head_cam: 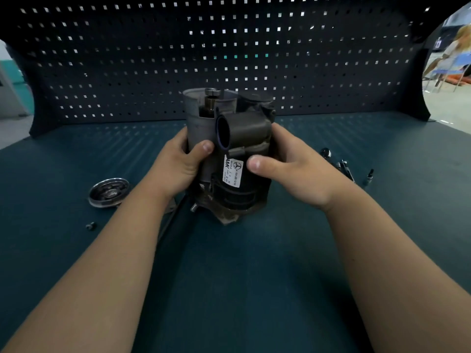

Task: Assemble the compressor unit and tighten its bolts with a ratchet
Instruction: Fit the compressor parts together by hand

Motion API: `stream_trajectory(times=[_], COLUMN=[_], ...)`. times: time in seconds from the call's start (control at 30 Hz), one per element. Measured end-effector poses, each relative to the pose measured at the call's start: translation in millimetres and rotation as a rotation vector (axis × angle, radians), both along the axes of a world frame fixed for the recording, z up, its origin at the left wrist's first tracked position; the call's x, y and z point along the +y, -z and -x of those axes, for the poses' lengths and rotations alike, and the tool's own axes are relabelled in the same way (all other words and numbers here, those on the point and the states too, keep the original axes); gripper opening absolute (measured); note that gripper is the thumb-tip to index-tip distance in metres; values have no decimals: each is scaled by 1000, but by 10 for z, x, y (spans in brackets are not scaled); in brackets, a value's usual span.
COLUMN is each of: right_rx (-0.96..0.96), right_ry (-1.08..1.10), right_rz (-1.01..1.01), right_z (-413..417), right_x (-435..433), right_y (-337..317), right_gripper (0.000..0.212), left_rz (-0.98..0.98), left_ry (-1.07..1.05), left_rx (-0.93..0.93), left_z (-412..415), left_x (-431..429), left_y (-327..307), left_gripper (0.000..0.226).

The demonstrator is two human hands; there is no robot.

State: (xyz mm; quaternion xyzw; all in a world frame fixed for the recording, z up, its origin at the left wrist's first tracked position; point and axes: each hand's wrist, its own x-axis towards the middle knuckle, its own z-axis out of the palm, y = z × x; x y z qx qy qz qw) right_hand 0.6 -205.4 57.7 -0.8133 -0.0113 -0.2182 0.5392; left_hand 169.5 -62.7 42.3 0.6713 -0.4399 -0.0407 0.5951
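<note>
The compressor (229, 138) stands upright at the middle of the counter (229, 276), held between both hands. The left hand (175, 164) grasps its left side, fingers wrapped behind the grey cylinder and thumb curled across the front. The right hand (295, 164) grasps the right side, its thumb pressed on the front just beside a white label (232, 171). A dark open tube sticks out of the front between the two thumbs. Whether the base rests on the counter or is just lifted cannot be told.

To the left, a round metal cover (109, 191) lies flat, with a small bolt (90, 226) nearer, apart from it. To the right, past the right hand, lie the ratchet (326, 152) and a dark bit (369, 174). A pegboard (153, 59) stands along the far edge.
</note>
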Motion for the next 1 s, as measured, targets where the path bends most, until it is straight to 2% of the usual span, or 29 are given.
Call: stream_trajectory(times=[0.07, 0.23, 0.3, 0.37, 0.43, 0.47, 0.53, 0.67, 0.73, 0.83, 0.9, 0.93, 1.0], right_rx=[21, 35, 41, 32, 10, 1, -12, -11, -59, -103, -65, -33, 23], right_ry=[8, 12, 8, 1, 0, -2, -2, 13, 52, 164, 193, 219, 295], right_rz=[28, 2, -7, -26, -33, -31, -18, -19, -35, 96, 105, 124, 231], right_z=[-29, -6, 28, 66, 79, 83, 102, 171, 150, 44, -22, -42, -49], right_x=[12, -17, -53, -73, -71, -70, -97, -159, -138, -67, 11, 47, 96], right_y=[18, 11, 1, -3, 1, 4, 18, 126, 167, 87, 63, 76, 125], right_gripper=[68, 59, 56, 56, 53, 51, 50, 48, 38, 34, 31, 31, 30], left_rz=[33, 10, 76, 176, 280, 273, 128, -175, -192, -99, -27, -11, -69], left_ry=[-25, -155, -214, -312, -330, -311, -269, -247, -254, -221, -222, -245, -348], left_rx=[17, 81, 61, -42, -214, -290, -371, -331, -325, -248, -172, -173, -332], left_z=[21, 154, 279, 448, 599, 664, 779, 884, 857, 781, 753, 723, 651], left_x=[-9, -7, -1, 19, 43, 51, 65, -39, -93, -112, -89, -84, -77], left_y=[64, 176, 208, 191, 167, 175, 246, 389, 353, 314, 323, 339, 368], left_gripper=[23, 38, 51, 63, 56, 53, 57, 83, 85, 82, 74, 69, 62])
